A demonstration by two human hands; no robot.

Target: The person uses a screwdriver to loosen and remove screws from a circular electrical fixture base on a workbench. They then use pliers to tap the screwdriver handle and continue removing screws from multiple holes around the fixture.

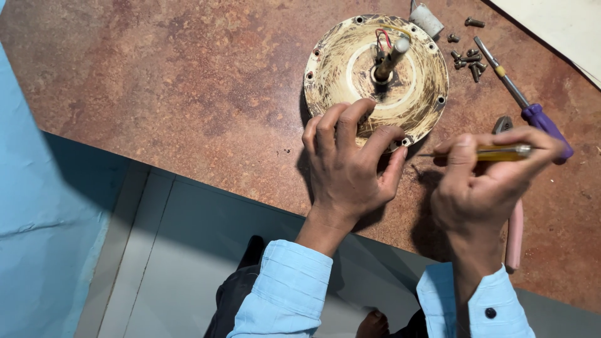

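A round cream-coloured motor housing [350,59], worn and scratched, lies flat on the brown mottled table [188,81]. A metal shaft [391,57] and red wires [382,37] rise from its middle. My left hand [350,163] rests on the housing's near rim, fingers curled over the edge. My right hand [485,181] grips a yellow-handled screwdriver [501,152], held level with its thin tip pointing left at the housing's near right rim, beside a screw hole.
A purple-handled screwdriver [532,109] lies at the right. Several loose screws [469,59] sit near its tip. Pink-handled pliers [514,231] lie partly under my right hand. A small grey cylinder [427,19] lies behind the housing. The table's near edge runs diagonally.
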